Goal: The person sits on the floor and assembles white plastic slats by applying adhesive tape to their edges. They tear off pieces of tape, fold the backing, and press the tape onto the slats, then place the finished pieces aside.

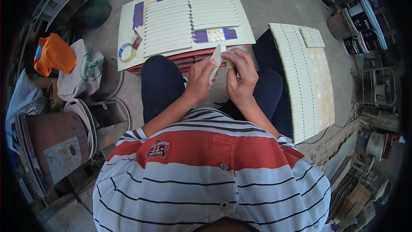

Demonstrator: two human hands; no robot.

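Between my knees, my left hand [201,78] is closed around a narrow, pale cream flat piece [218,60], which stands tilted with its upper end away from me. My right hand [241,74] is closed at that upper end, thumb and fingers bent together. Whether it pinches the same piece or something small beside it is partly hidden by the fingers. Just beyond my hands lies a cream board [128,17] bearing rows of pale flat strips [168,28], purple strips [137,15] and a small patterned card [215,35]. A tape roll [121,52] rests on its near left corner.
Red-edged layers [171,65] support the board. To my right, another panel [322,83] carries long rows of pale strips [296,81]. Bags, including an orange one [58,53], and a large bin [60,146] stand at left; paint buckets [365,21] stand at far right.
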